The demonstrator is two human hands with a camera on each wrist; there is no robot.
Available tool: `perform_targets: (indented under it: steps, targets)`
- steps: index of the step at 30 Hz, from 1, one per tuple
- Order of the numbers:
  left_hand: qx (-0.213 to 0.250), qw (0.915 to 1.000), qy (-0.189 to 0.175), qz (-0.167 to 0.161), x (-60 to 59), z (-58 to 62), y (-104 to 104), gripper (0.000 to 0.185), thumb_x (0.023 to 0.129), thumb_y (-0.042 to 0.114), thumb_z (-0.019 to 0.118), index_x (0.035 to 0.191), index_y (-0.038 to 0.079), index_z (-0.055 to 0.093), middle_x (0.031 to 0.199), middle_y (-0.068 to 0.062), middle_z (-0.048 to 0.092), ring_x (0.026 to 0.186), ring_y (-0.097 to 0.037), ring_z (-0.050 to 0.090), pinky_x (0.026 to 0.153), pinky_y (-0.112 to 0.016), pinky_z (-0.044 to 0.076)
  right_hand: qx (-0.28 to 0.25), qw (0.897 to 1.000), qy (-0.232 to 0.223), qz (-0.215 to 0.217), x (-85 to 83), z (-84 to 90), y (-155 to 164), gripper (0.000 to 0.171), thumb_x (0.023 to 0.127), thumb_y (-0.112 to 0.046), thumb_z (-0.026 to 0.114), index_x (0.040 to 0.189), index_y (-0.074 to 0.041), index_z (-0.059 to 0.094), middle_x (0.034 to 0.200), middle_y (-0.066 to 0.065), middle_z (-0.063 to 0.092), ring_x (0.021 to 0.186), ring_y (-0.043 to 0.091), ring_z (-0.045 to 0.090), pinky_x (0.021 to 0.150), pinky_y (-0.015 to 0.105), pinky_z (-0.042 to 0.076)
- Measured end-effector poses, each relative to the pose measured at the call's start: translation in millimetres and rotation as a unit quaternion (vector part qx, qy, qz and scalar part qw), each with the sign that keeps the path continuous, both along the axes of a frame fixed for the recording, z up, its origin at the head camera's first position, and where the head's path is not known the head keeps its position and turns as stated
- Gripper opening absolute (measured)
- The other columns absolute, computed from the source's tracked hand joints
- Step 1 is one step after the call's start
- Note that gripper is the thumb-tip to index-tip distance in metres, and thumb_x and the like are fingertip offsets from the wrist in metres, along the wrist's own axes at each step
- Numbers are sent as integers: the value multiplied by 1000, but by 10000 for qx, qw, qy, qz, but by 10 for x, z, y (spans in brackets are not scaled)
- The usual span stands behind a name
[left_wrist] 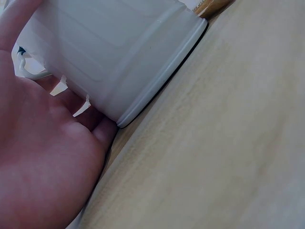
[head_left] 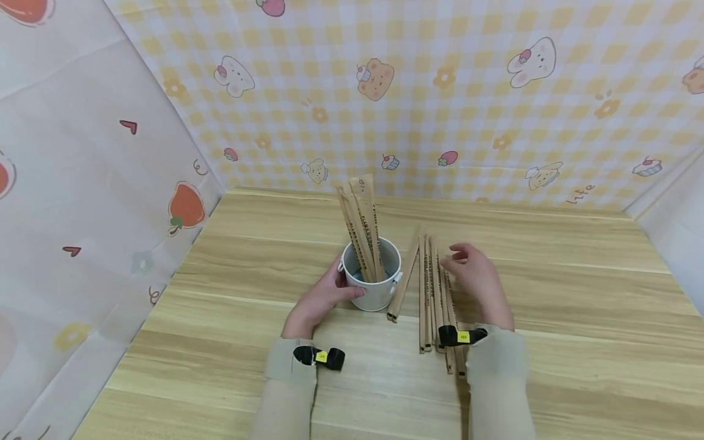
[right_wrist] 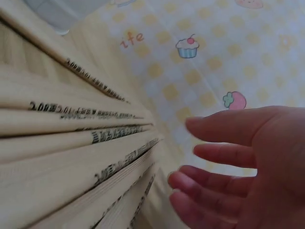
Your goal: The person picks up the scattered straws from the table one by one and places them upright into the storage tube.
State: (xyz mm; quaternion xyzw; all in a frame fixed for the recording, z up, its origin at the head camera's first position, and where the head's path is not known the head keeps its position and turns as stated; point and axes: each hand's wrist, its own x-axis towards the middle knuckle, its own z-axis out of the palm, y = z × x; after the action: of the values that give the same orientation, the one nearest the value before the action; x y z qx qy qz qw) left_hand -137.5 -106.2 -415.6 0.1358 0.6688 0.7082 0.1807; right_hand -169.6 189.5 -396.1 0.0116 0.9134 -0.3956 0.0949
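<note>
The left hand (head_left: pixel 324 296) wraps the white cup (head_left: pixel 373 278) on the wooden table (head_left: pixel 550 342), seemingly steadying it under the upright paper-wrapped chopsticks (head_left: pixel 362 223), while the right hand (head_left: pixel 477 278), fingers loose and holding nothing, hovers over the chopstick row (head_left: pixel 431 287) lying just right of the cup.

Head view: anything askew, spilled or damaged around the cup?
Only one small thing: one paper-wrapped stick leans slantwise against the white cup, while the other loose sticks lie roughly parallel on the table. The cup stands upright, steadied by the left hand. No spill or damage shows.
</note>
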Motion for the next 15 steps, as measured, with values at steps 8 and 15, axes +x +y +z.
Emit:
perform_targets:
  steps: [8, 15]
  targets:
    - [15, 10000, 5, -25, -5, -4, 1, 91, 75, 4, 67, 143, 25, 11, 141, -6, 26, 128, -21, 26, 103, -36, 23, 232, 9996, -47, 167, -5, -103, -59, 60, 83, -24, 59, 131, 2, 36, 107, 17, 54, 95, 30, 51, 81, 45, 42]
    - [26, 10000, 26, -47, -11, 0, -2, 91, 75, 4, 67, 143, 25, 11, 141, -6, 27, 128, -21, 27, 103, -37, 24, 440, 9990, -63, 37, 0, -104, -150, 61, 80, -19, 61, 131, 4, 37, 92, 10, 55, 82, 24, 50, 78, 41, 42]
